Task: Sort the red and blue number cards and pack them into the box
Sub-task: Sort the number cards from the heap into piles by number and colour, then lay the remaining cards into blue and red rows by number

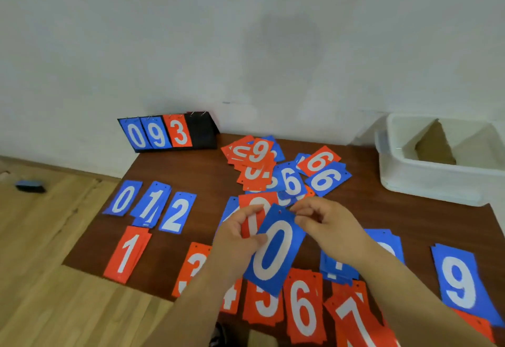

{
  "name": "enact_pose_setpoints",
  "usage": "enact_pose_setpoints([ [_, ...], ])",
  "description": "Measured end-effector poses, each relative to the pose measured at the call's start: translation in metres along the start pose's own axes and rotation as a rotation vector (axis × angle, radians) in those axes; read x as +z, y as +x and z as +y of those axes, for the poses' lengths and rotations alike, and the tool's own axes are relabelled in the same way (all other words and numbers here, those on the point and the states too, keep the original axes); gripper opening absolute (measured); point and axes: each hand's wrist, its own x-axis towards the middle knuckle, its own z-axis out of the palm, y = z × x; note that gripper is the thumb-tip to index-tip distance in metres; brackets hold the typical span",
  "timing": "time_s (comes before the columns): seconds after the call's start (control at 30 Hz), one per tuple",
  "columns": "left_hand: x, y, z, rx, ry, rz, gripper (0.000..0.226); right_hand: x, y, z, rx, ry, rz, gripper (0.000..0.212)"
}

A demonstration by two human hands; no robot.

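Observation:
My left hand (pixel 238 233) grips a blue 0 card (pixel 274 251) and a red 0 card (pixel 252 221) behind it, thumb on the blue card's left edge. My right hand (pixel 325 222) pinches the blue card's top right corner. Sorted blue piles 0 (pixel 122 198), 1 (pixel 151 204) and 2 (pixel 177 212) lie at the left, with a red 1 pile (pixel 127 255) below them. Red piles 3 (pixel 191 267), 6 (pixel 303 308) and 7 (pixel 355 319) lie near me. A blue 9 pile (pixel 461 281) is at the right. A mixed heap (pixel 276 169) lies behind my hands.
A white plastic box (pixel 437 179) with a cardboard divider stands at the table's back right. A black flip scoreboard (pixel 166 133) showing 0, 9, 3 stands at the back left against the wall. Wooden floor lies to the left, with a small dark object (pixel 30 185).

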Motion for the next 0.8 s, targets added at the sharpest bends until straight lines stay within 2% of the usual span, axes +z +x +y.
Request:
enact_pose_setpoints([
  [0.13, -0.075, 0.004, -0.028, -0.021, -0.070, 0.073, 0.048, 0.072, 0.025, -0.035, -0.009, -0.022, -0.092, 0.024],
  [0.23, -0.145, 0.010, -0.059, -0.027, -0.044, 0.158, 0.040, 0.136, 0.052, -0.063, 0.022, -0.031, -0.080, 0.022],
  [0.37, -0.265, 0.016, -0.100, -0.101, -0.005, 0.300, 0.042, 0.232, 0.100, -0.103, 0.031, -0.054, -0.036, 0.025],
  [0.53, -0.403, 0.011, -0.136, -0.207, -0.130, 0.465, 0.048, 0.344, 0.187, -0.146, 0.053, -0.131, -0.083, 0.023],
  [0.67, -0.470, 0.010, -0.157, -0.216, -0.185, 0.515, 0.049, 0.410, 0.252, -0.172, 0.090, -0.166, -0.120, 0.021],
  [0.8, -0.504, 0.013, -0.185, -0.241, -0.140, 0.506, 0.060, 0.461, 0.306, -0.181, 0.126, -0.201, -0.126, 0.025],
])
